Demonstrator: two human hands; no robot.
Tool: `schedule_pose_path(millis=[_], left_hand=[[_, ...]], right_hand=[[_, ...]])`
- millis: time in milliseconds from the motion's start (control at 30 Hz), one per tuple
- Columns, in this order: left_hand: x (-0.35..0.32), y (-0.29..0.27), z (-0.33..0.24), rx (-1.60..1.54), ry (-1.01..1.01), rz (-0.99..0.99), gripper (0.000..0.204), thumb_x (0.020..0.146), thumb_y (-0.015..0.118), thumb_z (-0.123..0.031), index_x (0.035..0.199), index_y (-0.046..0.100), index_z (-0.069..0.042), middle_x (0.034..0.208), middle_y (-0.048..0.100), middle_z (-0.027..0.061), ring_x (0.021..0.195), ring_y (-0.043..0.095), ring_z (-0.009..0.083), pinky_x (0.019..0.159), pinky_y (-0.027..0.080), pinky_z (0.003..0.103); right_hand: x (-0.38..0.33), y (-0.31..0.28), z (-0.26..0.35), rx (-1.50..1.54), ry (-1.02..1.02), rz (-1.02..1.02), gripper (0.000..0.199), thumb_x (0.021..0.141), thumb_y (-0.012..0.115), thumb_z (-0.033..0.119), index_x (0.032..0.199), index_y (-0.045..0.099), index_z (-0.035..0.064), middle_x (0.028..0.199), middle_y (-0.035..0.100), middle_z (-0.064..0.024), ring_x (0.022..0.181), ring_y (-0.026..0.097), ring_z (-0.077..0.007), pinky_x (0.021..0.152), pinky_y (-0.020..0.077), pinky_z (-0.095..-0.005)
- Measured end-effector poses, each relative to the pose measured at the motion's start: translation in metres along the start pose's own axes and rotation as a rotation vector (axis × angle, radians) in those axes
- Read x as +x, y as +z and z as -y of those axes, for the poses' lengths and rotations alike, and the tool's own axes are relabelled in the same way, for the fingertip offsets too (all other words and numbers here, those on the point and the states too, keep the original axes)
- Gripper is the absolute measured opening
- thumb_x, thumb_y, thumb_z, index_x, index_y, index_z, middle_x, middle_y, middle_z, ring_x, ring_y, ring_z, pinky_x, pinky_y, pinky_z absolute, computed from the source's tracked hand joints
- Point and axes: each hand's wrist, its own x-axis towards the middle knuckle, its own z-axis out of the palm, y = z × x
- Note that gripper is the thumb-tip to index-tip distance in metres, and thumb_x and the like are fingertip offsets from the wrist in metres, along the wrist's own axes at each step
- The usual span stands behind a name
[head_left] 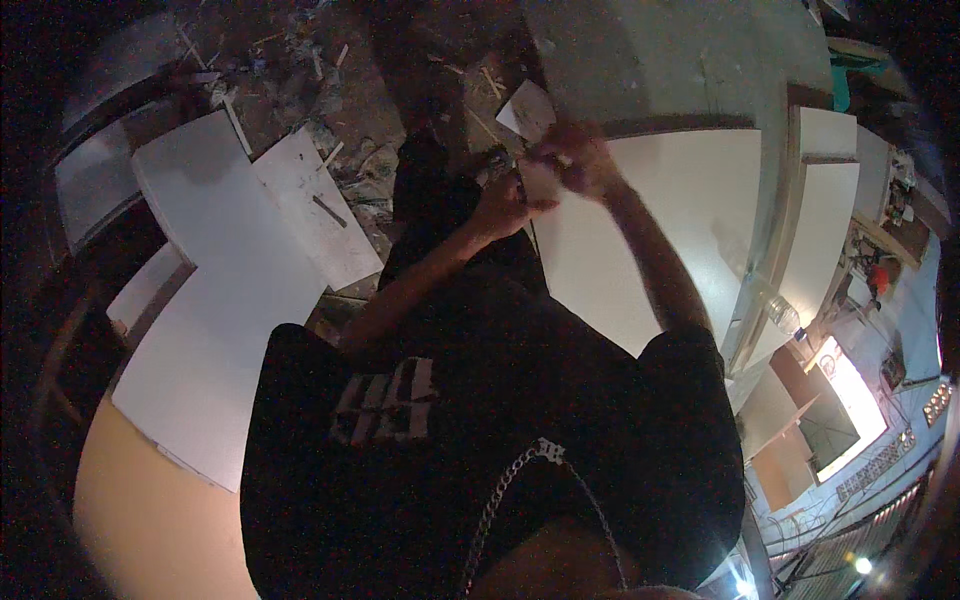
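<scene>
My left hand (503,207) is closed in front of my body, its fingers curled. A small dark object (497,165) shows just beyond its fingertips; its kind is too dim to tell. Close by on the right, my right hand (582,166) is raised with bent fingers drawn together, slightly blurred. Whatever it pinches, if anything, is hidden. Both hands are over the near left corner area of a large white panel (660,220). Beyond them a small pale square piece (527,110) lies on the floor.
White boards (230,260) lie at left over a tan board (150,510). A narrower board (315,205) bears thin strips. Scraps and litter (300,60) cover the far floor. At right are long white panels (820,230), a clear plastic bottle (782,315) and a bright window (850,400).
</scene>
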Motion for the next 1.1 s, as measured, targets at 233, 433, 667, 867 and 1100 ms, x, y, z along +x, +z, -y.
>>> schedule_pose_path(millis=[233, 433, 667, 867, 1100], left_hand=[[0.004, 0.0, -0.006, 0.088, 0.043, -0.088, 0.055, 0.073, 0.081, -0.027, 0.118, 0.059, -0.004, 0.111, 0.067, 0.0115, 0.101, 0.065, 0.0239, 0.088, 0.05, 0.038], [0.004, 0.002, 0.0, 0.077, 0.053, -0.078, 0.05, 0.071, 0.081, -0.025, 0.112, 0.061, -0.004, 0.108, 0.068, 0.0116, 0.101, 0.065, 0.0254, 0.086, 0.051, 0.039], [0.007, -0.001, 0.007, -0.056, -0.023, 0.009, 0.051, 0.072, 0.08, -0.025, 0.114, 0.061, -0.004, 0.107, 0.068, 0.0123, 0.1, 0.065, 0.0252, 0.086, 0.051, 0.04], [0.001, 0.003, 0.009, 0.026, 0.002, -0.074, 0.053, 0.073, 0.08, -0.027, 0.116, 0.06, -0.005, 0.107, 0.068, 0.0124, 0.099, 0.065, 0.0258, 0.086, 0.051, 0.039], [0.001, 0.002, -0.015, 0.129, 0.004, -0.078, 0.056, 0.072, 0.081, -0.029, 0.117, 0.06, -0.004, 0.106, 0.067, 0.0132, 0.099, 0.065, 0.0282, 0.086, 0.051, 0.039]], right_hand=[[-0.012, 0.003, -0.012, -0.047, 0.08, -0.003, 0.018, 0.073, 0.072, 0.001, 0.084, 0.066, 0.0141, 0.089, 0.068, -0.0033, 0.093, 0.065, -0.0225, 0.082, 0.0478, -0.0387], [-0.014, -0.01, -0.022, -0.049, 0.1, -0.013, 0.014, 0.075, 0.07, 0.005, 0.082, 0.069, 0.0172, 0.087, 0.066, -0.0029, 0.09, 0.062, -0.024, 0.082, 0.0427, -0.039], [0.003, 0.01, 0.006, -0.141, 0.041, 0.022, 0.022, 0.069, 0.07, 0.005, 0.086, 0.069, 0.0188, 0.085, 0.065, -0.0017, 0.093, 0.06, -0.0239, 0.087, 0.0408, -0.0405], [0.001, 0.014, 0.009, -0.15, 0.002, -0.131, 0.021, 0.065, 0.071, 0.006, 0.082, 0.07, 0.018, 0.085, 0.065, -0.0009, 0.092, 0.061, -0.0234, 0.084, 0.042, -0.0409], [-0.01, 0.003, -0.003, -0.108, 0.094, -0.092, 0.013, 0.068, 0.07, 0.011, 0.08, 0.068, 0.0156, 0.082, 0.062, -0.002, 0.086, 0.059, -0.0236, 0.08, 0.0396, -0.041]])
